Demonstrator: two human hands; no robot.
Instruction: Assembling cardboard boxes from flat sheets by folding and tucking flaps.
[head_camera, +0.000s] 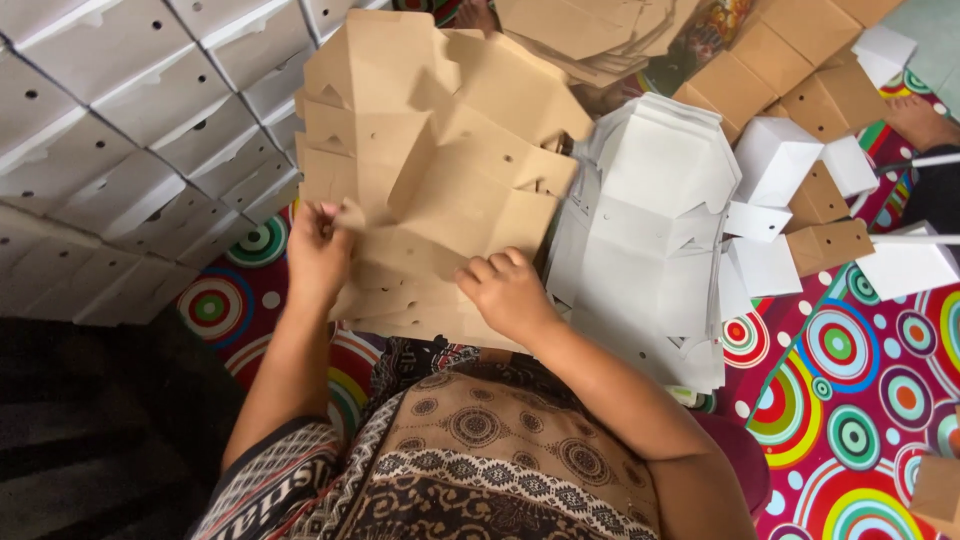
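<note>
Nearest the camera: a patterned brown, black and white garment (470, 470) covering the person's lap. Beneath everything lies a floor mat printed with multicoloured concentric circles (860, 400). At upper left stands a stack of assembled white cardboard boxes with small round holes (130, 130). In the centre, a flat die-cut brown cardboard box blank (430, 170) rests on a pile of similar blanks, tilted up from the lap. Just beside it on the right lies a stack of flat white cardboard blanks (650, 230). The left hand (318, 250) pinches a flap at the blank's left edge, fingers together on the card. The right hand (510, 295) presses on the blank's lower part, fingers curled together.
</note>
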